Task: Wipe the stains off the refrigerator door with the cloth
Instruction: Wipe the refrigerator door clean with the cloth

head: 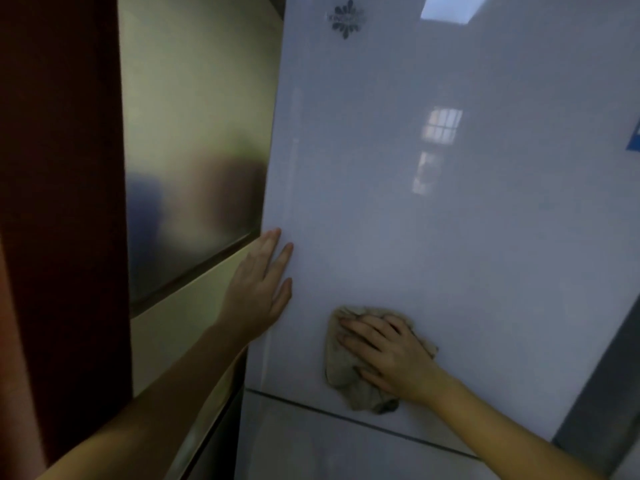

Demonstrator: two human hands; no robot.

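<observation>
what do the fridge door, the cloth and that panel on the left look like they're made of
Refrigerator door: glossy white, likely glass-faced or lacquered metal; it mirrors a window clearly. Cloth: soft matte fabric, beige-grey, crumpled into folds; weave too blurred to tell. Left panel: probably brushed stainless steel, given its hazy, smeared reflections.

1. Cloth [341, 368]: mottled beige-grey, with a darker grey patch at its lowest end, below the pressing right hand [388, 351].
2. Refrigerator door [450, 254]: glossy pale bluish-white, plain all round the grip.
3. Emblem [346, 18]: grey leaf-spray motif, far above the grip.
4. Sticker [634, 136]: blue, up and right of the grip.
5. Seam [346, 419]: dark grey line, just below the grip.
6. Side panel [194, 150]: brushed olive-gold, left of the grip.
7. Outer panel [59, 202]: dark red-brown, farthest left.
</observation>
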